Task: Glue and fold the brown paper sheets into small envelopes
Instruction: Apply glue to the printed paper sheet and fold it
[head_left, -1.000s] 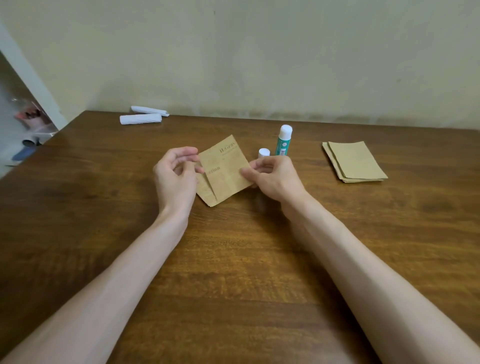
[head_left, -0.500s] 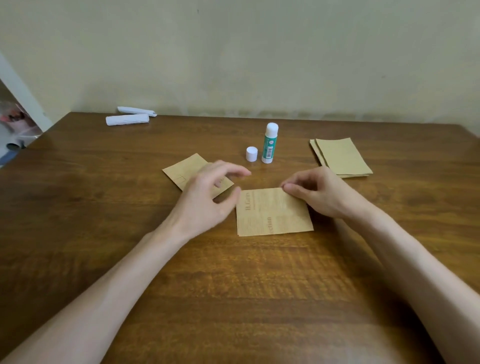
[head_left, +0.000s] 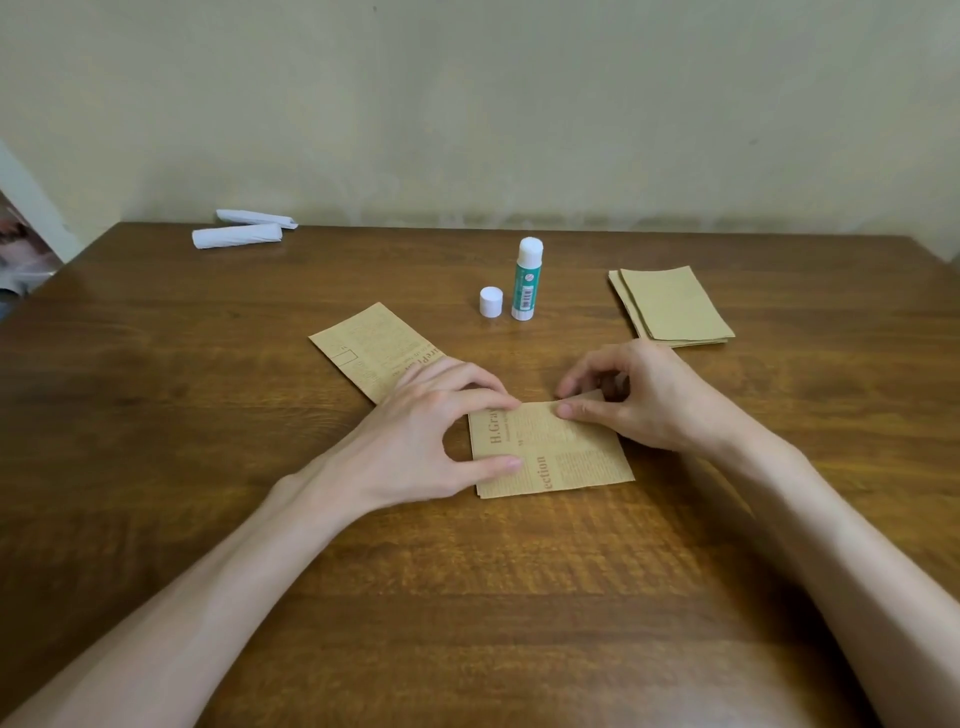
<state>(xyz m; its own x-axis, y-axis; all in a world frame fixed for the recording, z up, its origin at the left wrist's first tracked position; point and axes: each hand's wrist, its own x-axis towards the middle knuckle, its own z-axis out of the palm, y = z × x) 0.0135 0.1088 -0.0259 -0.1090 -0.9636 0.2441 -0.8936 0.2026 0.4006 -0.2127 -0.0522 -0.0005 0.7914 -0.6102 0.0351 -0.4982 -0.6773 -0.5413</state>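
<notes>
Since half a second ago our left hand has crossed from above the spare printed sheet to the centre sheet, and our right hand has closed in on that sheet's far edge.

Far left, by the wall, lie two white paper rolls, well apart from the work and, we judge, no part of it. Next comes the spare printed sheet, flat and askew on the surface, its near corner hidden under our left wrist; we take it to be waiting its turn. Our left hand spans the centre sheet's left edge in an arch, forefinger tip and thumb tip pressing down on the paper and gripping nothing, likely to pin it so it cannot slide while a fold is made.

The centre sheet lies in front of us between both hands, print upward, the task's piece in hand. Behind it the white cap stands just beside the glue stick, which is upright and uncapped with its white glue showing, kept ready for the next flap. These are the only holders here, and no finished envelope is in view.

Our right hand has its thumb on the sheet's far edge, and the curled fingers seem to pinch that edge from behind, though the view there is crowded. Farthest right sits the stack of plain sheets, squared roughly, within reach as stock.
</notes>
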